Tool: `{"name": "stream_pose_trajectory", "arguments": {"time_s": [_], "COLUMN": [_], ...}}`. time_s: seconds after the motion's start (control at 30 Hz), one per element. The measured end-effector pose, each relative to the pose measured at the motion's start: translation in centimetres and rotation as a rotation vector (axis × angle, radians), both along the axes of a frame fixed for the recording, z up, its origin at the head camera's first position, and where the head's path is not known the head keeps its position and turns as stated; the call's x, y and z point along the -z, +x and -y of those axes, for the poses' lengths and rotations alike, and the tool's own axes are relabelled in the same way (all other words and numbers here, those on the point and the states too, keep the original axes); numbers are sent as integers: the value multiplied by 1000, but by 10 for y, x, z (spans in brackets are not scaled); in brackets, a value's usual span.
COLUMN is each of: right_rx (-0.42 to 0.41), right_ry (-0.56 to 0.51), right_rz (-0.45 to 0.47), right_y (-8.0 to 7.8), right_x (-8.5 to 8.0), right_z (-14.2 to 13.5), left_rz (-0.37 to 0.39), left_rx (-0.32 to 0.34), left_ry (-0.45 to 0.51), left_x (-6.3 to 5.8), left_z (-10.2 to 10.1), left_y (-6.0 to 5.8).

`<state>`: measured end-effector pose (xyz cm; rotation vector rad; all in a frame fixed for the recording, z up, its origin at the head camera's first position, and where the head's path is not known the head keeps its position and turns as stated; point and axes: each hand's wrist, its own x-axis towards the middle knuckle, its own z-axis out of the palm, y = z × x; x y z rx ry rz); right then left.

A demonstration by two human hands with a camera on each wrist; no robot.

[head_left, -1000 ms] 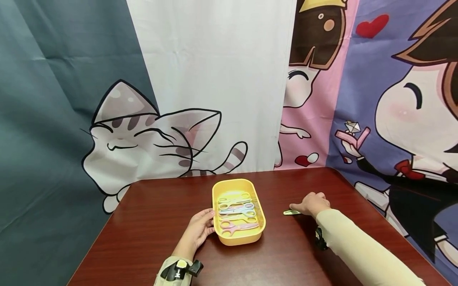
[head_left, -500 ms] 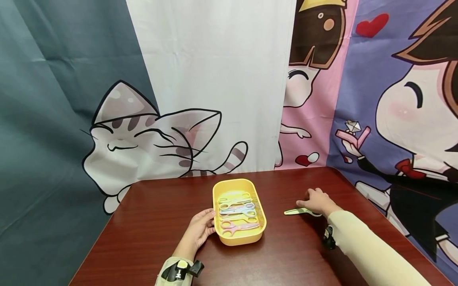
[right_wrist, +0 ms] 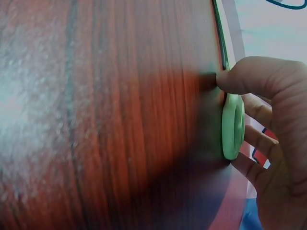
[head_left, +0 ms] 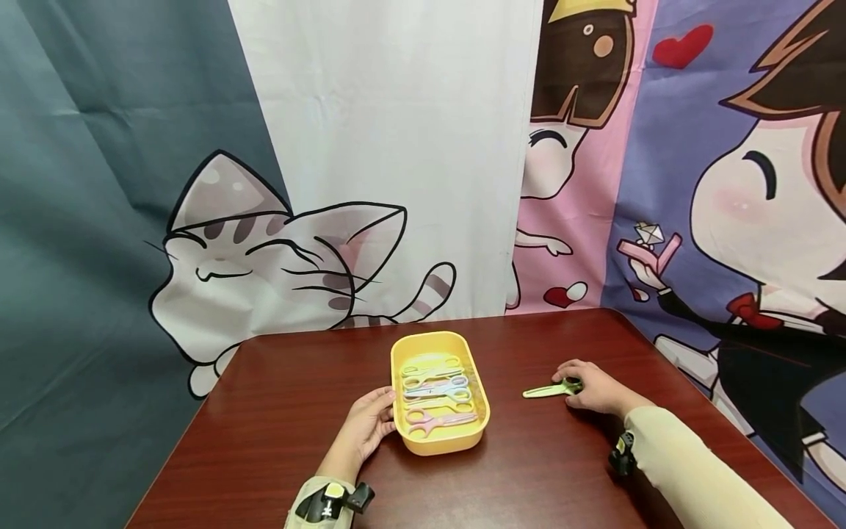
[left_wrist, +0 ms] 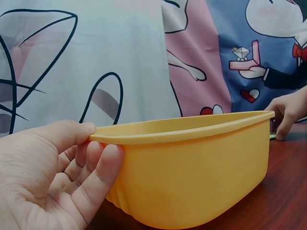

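Note:
My left hand (left_wrist: 53, 172) pinches the rim of a yellow plastic basket (left_wrist: 192, 177), thumb on top and fingers under the edge. In the head view the basket (head_left: 441, 445) stands on the table with several pastel scissors inside, the pink pair (head_left: 432, 422) nearest me. To its right, light green scissors (head_left: 545, 391) lie flat, blades pointing left. My right hand (head_left: 598, 389) is around their handles. In the right wrist view the thumb lies along one side of the green handle (right_wrist: 230, 134) and the fingers along the other, tips down at the tabletop.
The dark red wooden table (head_left: 277, 426) has rounded far corners. Behind it hangs a cartoon-printed cloth (head_left: 396, 147) down to the table's back edge. A small black camera (head_left: 621, 455) is strapped to my right wrist, another (head_left: 330, 501) to my left.
My right hand has slid back right along the green scissors, from over their blades to their handles, uncovering the blades. The left hand and basket have stayed in place.

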<state>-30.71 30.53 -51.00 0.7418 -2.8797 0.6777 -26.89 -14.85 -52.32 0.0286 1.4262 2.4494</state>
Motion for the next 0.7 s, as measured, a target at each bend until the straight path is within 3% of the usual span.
{"name": "stream_pose_trajectory", "arguments": {"time_s": [0.17, 0.4, 0.7], "right_rx": [-32, -89, -163], "right_ry": [37, 102, 112], "right_rz": [-45, -86, -56], "right_y": [-2, -5, -11], "right_x": [-1, -7, -28], "right_z": [6, 13, 31], "left_rz": [-26, 4, 5], "left_rx": [8, -14, -23], "left_ry": [11, 13, -6], "left_x": [2, 4, 5], "left_z": [0, -1, -1], "left_y": [1, -2, -2]}}
